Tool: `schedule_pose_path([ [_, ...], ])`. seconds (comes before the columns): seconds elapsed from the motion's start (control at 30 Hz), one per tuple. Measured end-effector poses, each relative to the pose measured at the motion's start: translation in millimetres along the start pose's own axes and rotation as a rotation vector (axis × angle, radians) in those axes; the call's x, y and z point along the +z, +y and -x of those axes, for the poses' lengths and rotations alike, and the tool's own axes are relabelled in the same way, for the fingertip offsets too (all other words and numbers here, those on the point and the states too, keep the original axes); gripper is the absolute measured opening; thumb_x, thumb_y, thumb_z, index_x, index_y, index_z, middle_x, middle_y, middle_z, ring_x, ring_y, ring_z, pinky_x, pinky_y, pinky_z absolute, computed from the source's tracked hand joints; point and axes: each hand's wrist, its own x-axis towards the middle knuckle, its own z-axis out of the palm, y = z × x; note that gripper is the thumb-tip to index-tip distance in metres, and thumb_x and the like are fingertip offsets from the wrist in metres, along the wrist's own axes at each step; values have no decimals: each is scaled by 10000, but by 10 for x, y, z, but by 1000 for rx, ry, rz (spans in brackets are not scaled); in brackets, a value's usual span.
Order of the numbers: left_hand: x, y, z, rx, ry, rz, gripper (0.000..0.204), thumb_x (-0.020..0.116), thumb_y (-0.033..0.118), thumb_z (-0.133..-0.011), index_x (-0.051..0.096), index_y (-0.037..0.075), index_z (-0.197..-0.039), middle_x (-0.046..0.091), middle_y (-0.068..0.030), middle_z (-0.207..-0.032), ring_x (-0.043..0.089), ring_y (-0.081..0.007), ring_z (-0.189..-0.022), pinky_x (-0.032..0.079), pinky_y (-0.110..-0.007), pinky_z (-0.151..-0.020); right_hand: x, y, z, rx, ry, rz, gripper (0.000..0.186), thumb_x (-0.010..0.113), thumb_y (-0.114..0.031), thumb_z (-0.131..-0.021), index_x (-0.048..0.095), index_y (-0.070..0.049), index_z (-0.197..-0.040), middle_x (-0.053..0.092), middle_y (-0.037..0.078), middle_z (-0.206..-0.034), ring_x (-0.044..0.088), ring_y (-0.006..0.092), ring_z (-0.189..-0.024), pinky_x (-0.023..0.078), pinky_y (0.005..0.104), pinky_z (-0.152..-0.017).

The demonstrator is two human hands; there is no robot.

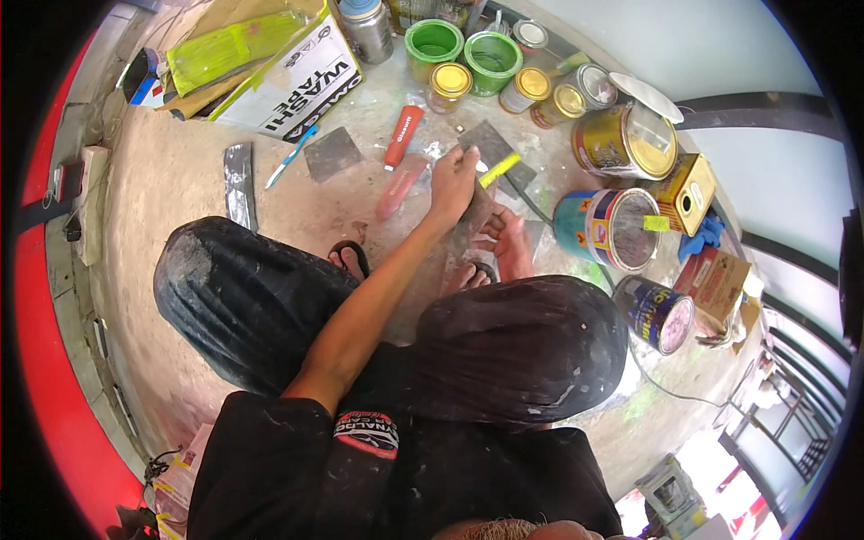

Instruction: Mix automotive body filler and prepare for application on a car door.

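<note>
Head view: left hand (455,187) seems curled round a dark flat piece (479,205); right hand (509,241) grip unclear. Snagging the cord (537,211) could tip the turquoise tin (572,223) near the floor's (180,207) right edge.

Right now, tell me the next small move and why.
Perhaps bring the right hand up to steady the yellow strip: the strip shows beside the left hand's fingertips, while the right hand sits lower, its fingers loosely curled.
</note>
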Motion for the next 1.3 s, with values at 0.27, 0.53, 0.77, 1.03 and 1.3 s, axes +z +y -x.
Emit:
schedule_pose_path([
  [0.27,-110,-380,-77,15,113,23,406,583,313,-953,573,-25,-729,522,-81,-592,502,-150,-595,385,-396,-568,-138,163,-106,10,272,582,284,722,-161,-886,669,-8,-1120,686,25,-925,617,102,-791,498,288,-712],
  [0.53,-444,-387,-145,-196,-244,-212,210,689,166,-839,708,-6,-957,674,-73,-767,614,-140,-674,474,-291,-617,-320,33,-22,-109,361,-44,226,696,-174,-916,666,-29,-1087,708,59,-997,685,173,-898,543,341,-782],
  [0.77,-325,-1277,174,-85,-367,-139,291,706,219,-785,705,-14,-959,697,-152,-811,674,-268,-739,503,-405,-709,-294,42,-113,66,416,-259,318,689,-173,-893,620,5,-1147,670,101,-1083,641,247,-1025,523,424,-908],
  [1.03,-214,-408,260,264,47,-607,195,633,222,-869,681,41,-923,681,-160,-944,648,-352,-906,502,-446,-785,-662,161,-130,53,444,-289,377,671,-50,-876,534,27,-1218,628,144,-1146,623,303,-1064,517,463,-942],
  [1.3,-808,-431,-226,434,482,-656,267,678,153,-834,645,43,-1075,623,-125,-950,622,-326,-858,497,-435,-807,-288,243,-130,7,533,-68,337,670,-92,-906,560,28,-1201,648,141,-1135,653,248,-1025,541,425,-910],
])
